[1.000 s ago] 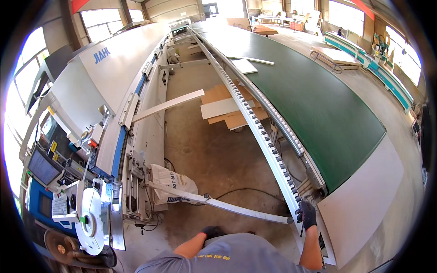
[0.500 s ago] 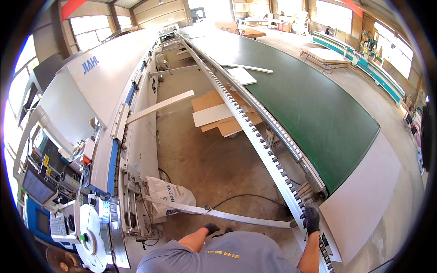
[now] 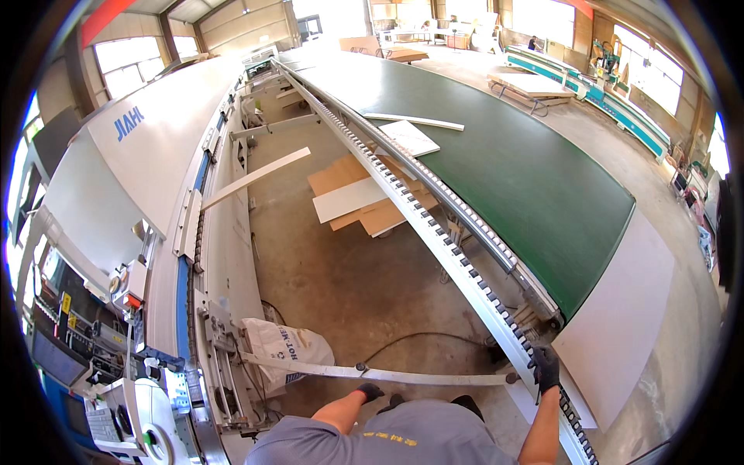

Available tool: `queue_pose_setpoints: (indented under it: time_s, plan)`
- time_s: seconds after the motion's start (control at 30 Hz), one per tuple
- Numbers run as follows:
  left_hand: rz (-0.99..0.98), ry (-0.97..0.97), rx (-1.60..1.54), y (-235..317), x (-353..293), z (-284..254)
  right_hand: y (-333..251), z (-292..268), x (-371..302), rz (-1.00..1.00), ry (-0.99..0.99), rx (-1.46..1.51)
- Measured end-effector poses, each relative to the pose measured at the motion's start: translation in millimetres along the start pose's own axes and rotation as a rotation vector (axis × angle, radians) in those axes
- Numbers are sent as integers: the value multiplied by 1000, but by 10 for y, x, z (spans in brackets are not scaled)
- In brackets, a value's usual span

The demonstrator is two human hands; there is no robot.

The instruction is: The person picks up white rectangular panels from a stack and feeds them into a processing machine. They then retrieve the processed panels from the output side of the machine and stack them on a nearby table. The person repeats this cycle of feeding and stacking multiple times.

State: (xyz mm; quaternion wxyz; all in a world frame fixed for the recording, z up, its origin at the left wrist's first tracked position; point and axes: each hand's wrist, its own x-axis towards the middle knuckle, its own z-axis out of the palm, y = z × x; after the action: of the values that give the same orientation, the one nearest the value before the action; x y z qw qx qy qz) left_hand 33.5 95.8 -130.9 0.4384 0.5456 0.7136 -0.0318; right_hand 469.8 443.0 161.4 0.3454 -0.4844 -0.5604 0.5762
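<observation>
My right hand (image 3: 545, 367), in a black glove, is closed over the edge of a long roller rail (image 3: 457, 260) at its near end. The rail is pale metal with a row of small dark rollers, slanting away to the far left. My left hand (image 3: 370, 392), also gloved in black, hangs low in front of my body beside a flat metal crossbar (image 3: 426, 377). Its fingers are too small and dark to make out, and I see nothing held in it. A narrow white board strip (image 3: 260, 177) sticks out from the long white machine (image 3: 167, 143) on the left.
Right of the rail lies a wide green conveyor belt (image 3: 527, 209) with a white panel (image 3: 411, 138) on it. Brown and white board pieces (image 3: 356, 194) lie on the floor between machine and rail. A white sack (image 3: 283, 349) leans near the crossbar; a cable (image 3: 422, 335) crosses the floor.
The view has shifted a little, so most of the scene sits further left. My right hand stays at the same spot on the rail; my left hand appears slightly closer to the crossbar.
</observation>
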Motion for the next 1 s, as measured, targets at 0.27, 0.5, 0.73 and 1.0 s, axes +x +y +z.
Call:
queue_pose_setpoints:
  time_s: [0.27,0.5,0.73,1.0]
  plan:
    - [19,38,125,-283,-430,181,-153,-47,29,122,-101,113]
    - [-362,-47,-492,-19,-497,150,-247,-58,-25,109,-134,-6]
    - [116,250,-539,458,-176,232,-720,-166,-68,252,-374,67]
    - [346,319,94,925,-70,208,-455,-671,487,421,-89,377]
